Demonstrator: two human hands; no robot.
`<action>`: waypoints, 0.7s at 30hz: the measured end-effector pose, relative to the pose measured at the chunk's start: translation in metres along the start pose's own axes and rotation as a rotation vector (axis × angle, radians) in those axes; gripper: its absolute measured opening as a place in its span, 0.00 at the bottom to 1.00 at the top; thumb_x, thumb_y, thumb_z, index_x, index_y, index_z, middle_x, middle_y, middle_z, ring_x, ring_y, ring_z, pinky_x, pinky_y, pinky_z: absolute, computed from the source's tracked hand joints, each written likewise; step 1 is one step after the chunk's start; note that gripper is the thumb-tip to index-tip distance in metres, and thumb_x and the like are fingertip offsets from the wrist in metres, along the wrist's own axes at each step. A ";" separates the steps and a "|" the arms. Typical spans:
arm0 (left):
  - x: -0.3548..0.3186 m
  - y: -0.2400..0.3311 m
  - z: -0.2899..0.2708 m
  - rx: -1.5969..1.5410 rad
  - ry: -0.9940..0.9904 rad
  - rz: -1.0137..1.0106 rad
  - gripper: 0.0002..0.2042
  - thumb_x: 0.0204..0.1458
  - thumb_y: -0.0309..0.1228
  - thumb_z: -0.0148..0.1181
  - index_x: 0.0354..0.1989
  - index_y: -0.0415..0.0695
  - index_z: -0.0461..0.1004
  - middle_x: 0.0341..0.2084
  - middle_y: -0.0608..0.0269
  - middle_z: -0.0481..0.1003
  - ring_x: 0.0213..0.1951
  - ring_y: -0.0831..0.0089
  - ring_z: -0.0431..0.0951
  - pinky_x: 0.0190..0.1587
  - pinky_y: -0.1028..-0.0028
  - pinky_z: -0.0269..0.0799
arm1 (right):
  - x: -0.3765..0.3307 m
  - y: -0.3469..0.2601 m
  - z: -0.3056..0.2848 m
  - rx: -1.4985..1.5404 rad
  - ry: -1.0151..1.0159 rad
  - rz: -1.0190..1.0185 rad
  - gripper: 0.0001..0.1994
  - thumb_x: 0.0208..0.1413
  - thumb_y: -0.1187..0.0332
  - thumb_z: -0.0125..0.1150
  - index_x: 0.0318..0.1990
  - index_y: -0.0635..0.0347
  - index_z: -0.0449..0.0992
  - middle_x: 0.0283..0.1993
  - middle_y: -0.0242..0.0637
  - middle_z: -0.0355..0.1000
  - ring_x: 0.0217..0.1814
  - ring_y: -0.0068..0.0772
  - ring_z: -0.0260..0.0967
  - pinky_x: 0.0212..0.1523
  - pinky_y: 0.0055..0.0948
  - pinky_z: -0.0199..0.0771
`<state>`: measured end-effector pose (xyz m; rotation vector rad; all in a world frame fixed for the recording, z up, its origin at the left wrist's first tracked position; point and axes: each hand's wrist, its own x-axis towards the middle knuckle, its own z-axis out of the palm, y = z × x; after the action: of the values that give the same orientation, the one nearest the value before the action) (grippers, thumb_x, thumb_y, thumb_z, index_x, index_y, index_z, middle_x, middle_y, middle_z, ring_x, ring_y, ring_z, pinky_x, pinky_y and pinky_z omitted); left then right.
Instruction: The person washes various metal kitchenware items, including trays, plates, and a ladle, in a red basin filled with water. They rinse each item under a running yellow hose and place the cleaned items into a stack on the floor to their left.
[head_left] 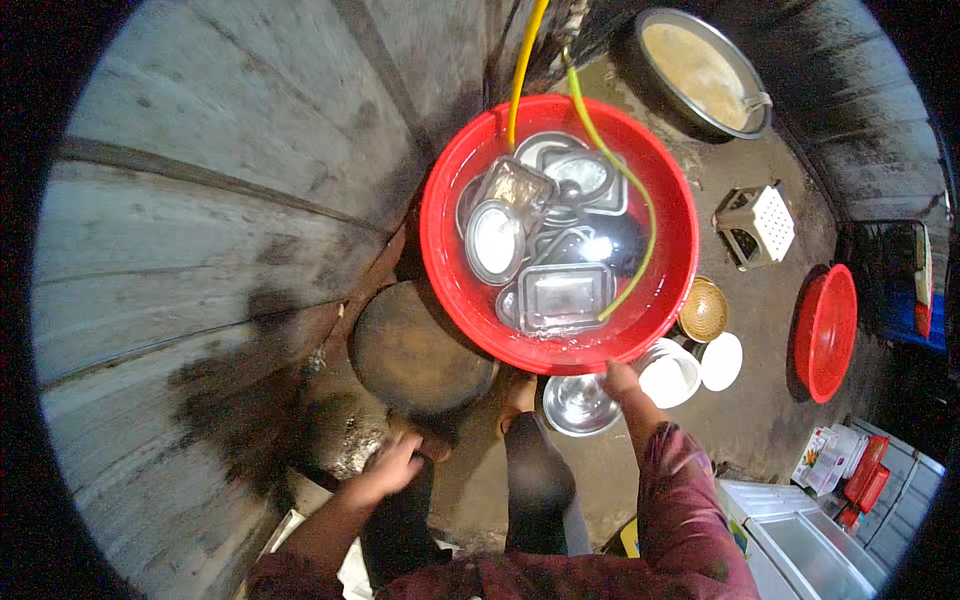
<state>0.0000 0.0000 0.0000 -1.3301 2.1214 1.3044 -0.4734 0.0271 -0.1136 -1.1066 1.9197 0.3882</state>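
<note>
A large red basin [437, 255] holds water and several metal trays and dishes, among them a rectangular metal tray [567, 297] and an oval dish [494, 241]. At its near right rim, my right hand [622, 382] has its fingers closed on the edge. My left hand [396, 466] is beside my left leg, empty with loosely bent fingers, touching nothing I can make out. A yellow hose [524, 68] and a thinner yellow-green hose [640, 195] run into the basin. Just below the basin rim sits a shiny metal bowl [580, 407].
A round dark board [415, 350] lies left of the basin. Right of it are white bowls [668, 378], a tan woven-looking basket [704, 312], a white plastic stool [765, 225] and another red basin [832, 333]. A wide metal tub [752, 118] of cloudy liquid stands behind.
</note>
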 end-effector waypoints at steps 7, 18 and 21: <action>0.315 0.004 -0.039 0.629 0.333 0.287 0.25 0.45 0.29 0.49 0.56 0.49 0.58 0.58 0.47 0.49 0.61 0.54 0.46 0.61 0.53 0.35 | 0.160 -0.011 0.051 0.104 0.312 -0.041 0.41 0.35 0.65 0.66 0.58 0.63 0.49 0.54 0.57 0.56 0.56 0.54 0.54 0.55 0.41 0.57; 0.440 0.004 0.048 0.389 -0.238 0.065 0.26 0.49 0.31 0.44 0.60 0.54 0.53 0.61 0.53 0.44 0.63 0.57 0.39 0.60 0.48 0.34 | 0.222 -0.060 0.094 -0.710 0.242 -0.578 0.31 0.44 0.52 0.53 0.58 0.41 0.55 0.64 0.38 0.46 0.64 0.50 0.44 0.61 0.56 0.37; 0.427 0.004 -0.008 0.566 -0.123 0.145 0.22 0.50 0.31 0.40 0.57 0.51 0.57 0.60 0.51 0.48 0.63 0.55 0.40 0.59 0.48 0.29 | 0.246 -0.032 0.064 -0.067 0.105 0.327 0.24 0.47 0.59 0.50 0.54 0.50 0.61 0.59 0.42 0.55 0.60 0.36 0.55 0.58 0.45 0.51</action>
<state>-0.2222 -0.2386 -0.2754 -0.8515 2.2896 0.7159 -0.4705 -0.0861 -0.3439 -0.8680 2.2018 0.5875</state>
